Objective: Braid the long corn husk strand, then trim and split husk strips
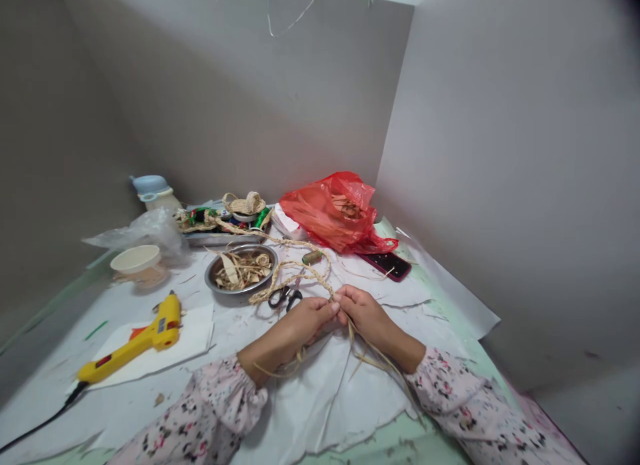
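Observation:
A long straw braid (300, 273) loops across the paper-covered table and runs down to where my two hands meet. With thumb and fingers closed, my left hand (313, 321) pinches its working end. My right hand (364, 313) is also closed on the strands, its fingertips touching those of my left. Loose straw strands (373, 358) trail below my right hand, and some curl under my left wrist. Just beyond my left hand lie black-handled scissors (286, 298), partly hidden by the braid and hand. A small spool of thread (312, 257) lies inside the braid's loop.
A metal bowl (213, 285) of straw scraps stands left of the braid. Further left are a yellow glue gun (165, 325) on folded paper and a cream cup (137, 261). At the back sit a filled tray (225, 239), a red plastic bag (320, 211) and a phone (395, 266).

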Demonstrator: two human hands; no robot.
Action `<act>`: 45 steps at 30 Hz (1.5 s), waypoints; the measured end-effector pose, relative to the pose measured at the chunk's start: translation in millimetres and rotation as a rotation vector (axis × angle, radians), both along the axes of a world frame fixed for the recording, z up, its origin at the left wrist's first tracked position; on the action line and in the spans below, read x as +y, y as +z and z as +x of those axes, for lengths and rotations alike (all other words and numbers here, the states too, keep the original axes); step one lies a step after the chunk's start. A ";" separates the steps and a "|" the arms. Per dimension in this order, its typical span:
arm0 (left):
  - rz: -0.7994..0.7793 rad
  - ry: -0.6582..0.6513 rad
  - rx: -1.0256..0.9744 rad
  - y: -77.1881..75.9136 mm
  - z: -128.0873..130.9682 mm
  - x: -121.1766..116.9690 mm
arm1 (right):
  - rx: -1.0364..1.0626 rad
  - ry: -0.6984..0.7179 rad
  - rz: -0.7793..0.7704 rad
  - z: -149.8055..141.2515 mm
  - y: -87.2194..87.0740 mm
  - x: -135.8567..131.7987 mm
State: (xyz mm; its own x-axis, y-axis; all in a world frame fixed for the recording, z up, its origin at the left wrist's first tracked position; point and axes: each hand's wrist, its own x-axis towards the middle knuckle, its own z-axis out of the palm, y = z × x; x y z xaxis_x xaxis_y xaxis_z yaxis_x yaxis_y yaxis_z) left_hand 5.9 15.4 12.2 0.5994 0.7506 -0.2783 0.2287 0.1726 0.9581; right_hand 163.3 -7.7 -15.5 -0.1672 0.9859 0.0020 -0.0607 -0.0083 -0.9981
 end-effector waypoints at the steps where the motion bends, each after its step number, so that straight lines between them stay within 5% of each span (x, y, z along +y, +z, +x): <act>1: -0.013 -0.004 -0.007 -0.2 -0.6 1.2 | -0.006 0.002 0.012 -0.1 0.1 -0.1; 6: -0.033 0.071 -0.019 1.0 -3.1 4.1 | -0.120 -0.013 0.173 -0.2 3.9 -2.1; 12: 0.191 0.259 0.157 -3.8 -2.6 4.4 | -0.559 -0.123 0.416 2.7 7.1 -4.7; 18: 0.364 0.304 0.247 -10.1 -0.2 8.2 | -0.592 -0.255 0.317 -0.5 7.9 -7.8; 24: 0.222 0.359 0.142 -7.7 0.4 3.3 | -0.543 -0.316 0.376 -9.5 10.4 -16.7; 29: 0.086 0.349 -0.066 -4.8 1.8 -2.0 | -0.824 -0.377 0.692 -11.7 8.0 -22.0; 36: -0.205 0.342 -0.229 -0.4 2.2 -0.2 | -1.179 -0.444 0.874 -10.4 10.4 -25.6; 45: -0.067 0.308 -0.161 -8.2 2.6 2.7 | -1.322 -0.294 0.880 -9.9 9.8 -25.7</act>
